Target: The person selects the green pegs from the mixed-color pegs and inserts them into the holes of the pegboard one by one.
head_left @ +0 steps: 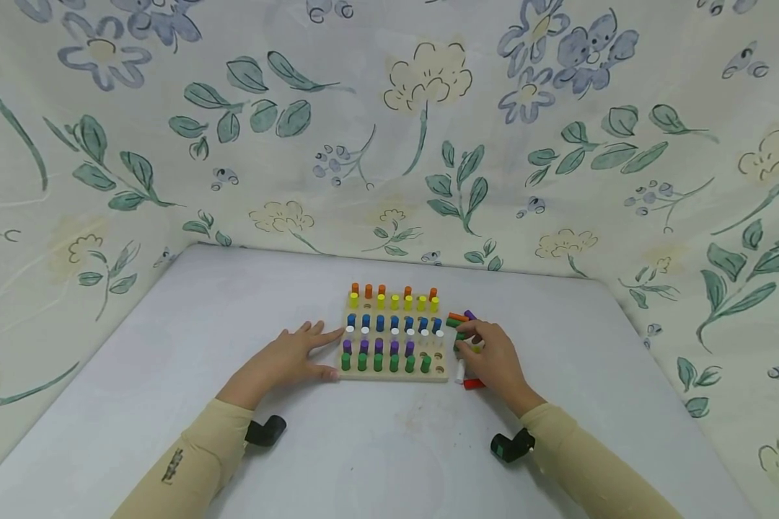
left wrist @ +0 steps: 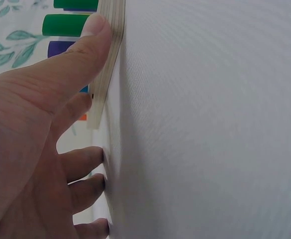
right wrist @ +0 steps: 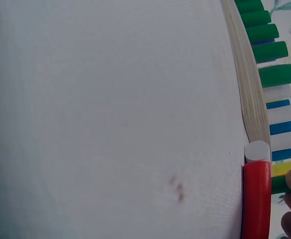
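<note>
A wooden pegboard (head_left: pixel 392 375) lies on the table, with rows of orange, yellow, blue, white, purple and green pegs standing in it. At its left edge my left hand (head_left: pixel 292 357) is spread, the index fingertip and thumb touching the board's side. In the left wrist view the thumb (left wrist: pixel 93 40) overlaps the wood beside a green peg (left wrist: pixel 63 25). My right hand (head_left: pixel 496 360) pinches another green peg (right wrist: pixel 279 185) just right of the board. Around that hand lie loose pegs: a white one (head_left: pixel 460 372), a red one (head_left: pixel 474 384) and an orange one (head_left: pixel 457 316).
A purple peg (head_left: pixel 470 315) lies at the back of the loose group, partly hidden by others. Several holes in the board are bare, mostly at its right end. The white table (head_left: pixel 389 447) extends all round, bounded by a floral cloth (head_left: pixel 363 144) behind and at the sides.
</note>
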{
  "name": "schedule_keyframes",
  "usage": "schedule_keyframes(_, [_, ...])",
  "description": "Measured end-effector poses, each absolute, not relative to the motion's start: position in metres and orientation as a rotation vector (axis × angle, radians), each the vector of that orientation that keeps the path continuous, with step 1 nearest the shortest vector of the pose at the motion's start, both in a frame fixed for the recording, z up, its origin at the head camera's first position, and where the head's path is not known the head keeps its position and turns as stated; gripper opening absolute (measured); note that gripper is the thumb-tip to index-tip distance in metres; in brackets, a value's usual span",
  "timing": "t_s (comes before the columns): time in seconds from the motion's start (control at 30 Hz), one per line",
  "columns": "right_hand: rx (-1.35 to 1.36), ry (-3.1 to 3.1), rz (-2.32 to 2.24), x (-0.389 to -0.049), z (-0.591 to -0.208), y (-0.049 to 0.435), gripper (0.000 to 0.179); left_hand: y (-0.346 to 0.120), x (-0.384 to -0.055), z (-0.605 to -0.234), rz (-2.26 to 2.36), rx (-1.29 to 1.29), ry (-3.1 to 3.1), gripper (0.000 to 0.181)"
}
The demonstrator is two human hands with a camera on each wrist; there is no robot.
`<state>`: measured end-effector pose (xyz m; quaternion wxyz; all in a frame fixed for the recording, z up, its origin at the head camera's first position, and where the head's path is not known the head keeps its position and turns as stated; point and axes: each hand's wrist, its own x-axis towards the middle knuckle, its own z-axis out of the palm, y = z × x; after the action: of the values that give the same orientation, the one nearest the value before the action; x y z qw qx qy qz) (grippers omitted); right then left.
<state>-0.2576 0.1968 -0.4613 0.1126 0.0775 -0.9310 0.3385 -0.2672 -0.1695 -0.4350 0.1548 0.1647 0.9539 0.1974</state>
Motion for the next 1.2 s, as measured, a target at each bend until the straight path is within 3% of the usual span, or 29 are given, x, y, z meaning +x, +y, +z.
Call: schedule_keyframes(1.2, [0.514, -2.629, 0.957, -0.247, -0.462, 0.191, 0.023, -0.169, -0.265, -0.434, 0.571, 0.469, 2.738, 0.088])
